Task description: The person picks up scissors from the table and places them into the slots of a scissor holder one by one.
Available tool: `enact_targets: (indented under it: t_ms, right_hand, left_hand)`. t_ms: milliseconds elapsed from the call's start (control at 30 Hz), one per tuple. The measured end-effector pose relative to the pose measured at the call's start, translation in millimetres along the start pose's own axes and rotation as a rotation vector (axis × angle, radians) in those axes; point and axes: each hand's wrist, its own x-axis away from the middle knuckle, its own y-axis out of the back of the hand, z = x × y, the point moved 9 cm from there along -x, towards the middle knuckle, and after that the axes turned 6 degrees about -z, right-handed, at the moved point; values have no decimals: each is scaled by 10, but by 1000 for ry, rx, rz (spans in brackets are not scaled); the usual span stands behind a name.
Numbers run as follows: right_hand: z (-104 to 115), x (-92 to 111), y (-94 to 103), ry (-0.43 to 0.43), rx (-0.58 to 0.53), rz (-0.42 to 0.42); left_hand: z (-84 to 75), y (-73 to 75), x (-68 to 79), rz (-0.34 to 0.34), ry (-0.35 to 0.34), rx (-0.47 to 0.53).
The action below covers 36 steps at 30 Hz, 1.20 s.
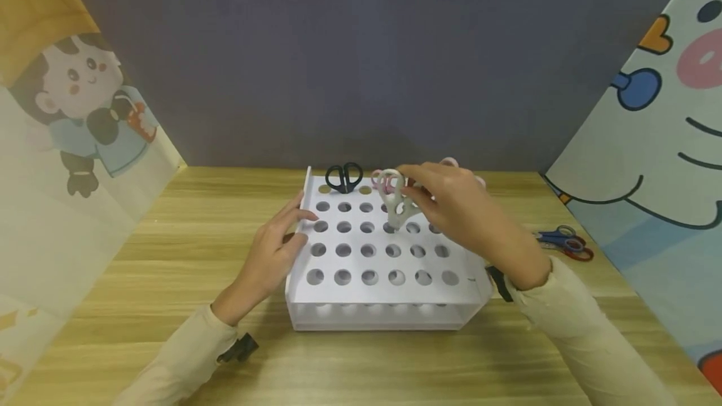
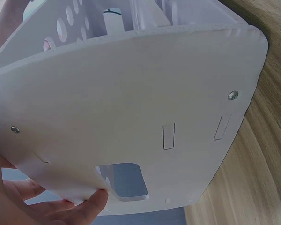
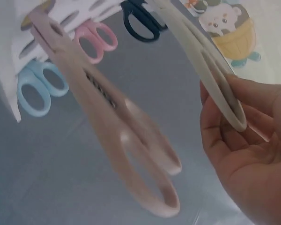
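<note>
A white rack with rows of round holes stands on the table. My right hand pinches the handle of cream-white scissors, their lower end at a hole around the middle rows. In the right wrist view the fingers hold one loop of those scissors. My left hand rests against the rack's left side panel, fingertips touching its outer face near the cutout. Black scissors and pink scissors stand in the back row. The right hand partly hides the back right.
Pinkish-beige scissors and light blue scissors also stand in the rack. Blue scissors and red-handled scissors lie on the table to the right. A dark panel closes off the back.
</note>
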Motion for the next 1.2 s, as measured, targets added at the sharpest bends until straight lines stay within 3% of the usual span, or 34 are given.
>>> enact_targets:
  t_ms: [367, 633, 867, 1200]
  right_hand:
    - [-45, -46, -67, 15, 1, -19]
    - [-90, -75, -243, -19, 9, 87]
    - [-70, -84, -287, -24, 4, 113]
    - [-83, -21, -170, -37, 158, 80]
  left_hand:
    - [1, -11, -13, 6, 5, 20]
    - [-4, 11, -6, 1, 1, -5]
    - [-7, 18, -14, -2, 8, 17]
    - [-12, 9, -14, 5, 13, 31]
